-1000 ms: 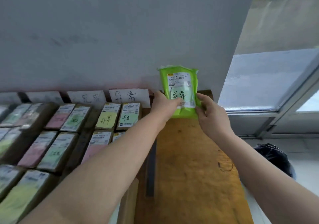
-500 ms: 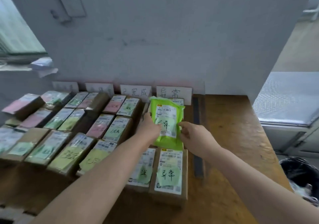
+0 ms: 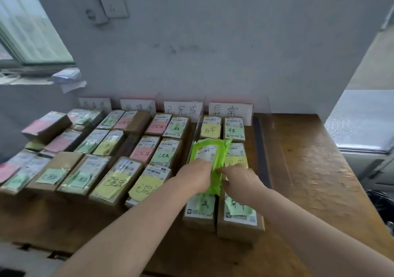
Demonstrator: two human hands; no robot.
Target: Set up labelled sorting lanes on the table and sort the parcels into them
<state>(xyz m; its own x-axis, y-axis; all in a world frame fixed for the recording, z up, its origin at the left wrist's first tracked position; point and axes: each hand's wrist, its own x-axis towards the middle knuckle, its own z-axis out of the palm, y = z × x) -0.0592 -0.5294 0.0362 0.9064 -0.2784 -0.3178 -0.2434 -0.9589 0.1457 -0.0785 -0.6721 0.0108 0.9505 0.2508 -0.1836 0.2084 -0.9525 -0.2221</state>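
Holding a green parcel over the rightmost lane.
Looking across rows of boxed parcels at left, below 4 label cards against the wall; gripping the green parcel's near left side with the left hand, fingers curled; pinching its right edge with the right hand; holding it over boxed parcels beneath the 4th card, beside bare wooden table.

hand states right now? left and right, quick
Left hand: grips the green pouch at its near end.
Right hand: pinches the same pouch at its right edge.
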